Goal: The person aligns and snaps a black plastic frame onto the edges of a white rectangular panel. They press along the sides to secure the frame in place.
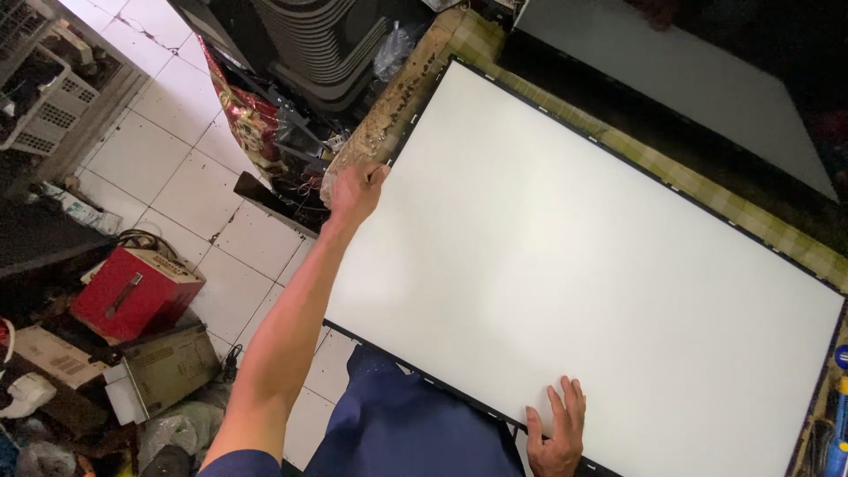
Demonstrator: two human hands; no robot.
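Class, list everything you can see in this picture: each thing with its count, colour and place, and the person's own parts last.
Large flat white sheet in thin black frame: one, white, on the bench, centre.
Chequered bench cover: one, green-yellow, under the sheet.
Red metal box: one, red, on the floor, left.
Tiled floor: white, left.
Ribbed dark appliance: one, grey-black, top.
Left hand: one, at the sheet's left edge.
Right hand: one, flat on the sheet's near edge.

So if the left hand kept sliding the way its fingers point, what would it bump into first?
The left hand grips the big white sheet at its left edge, fingers pointing up along that edge. Going on, it would likely meet the worn table edge first, then the crinkled plastic bag. Depth is hard to judge.
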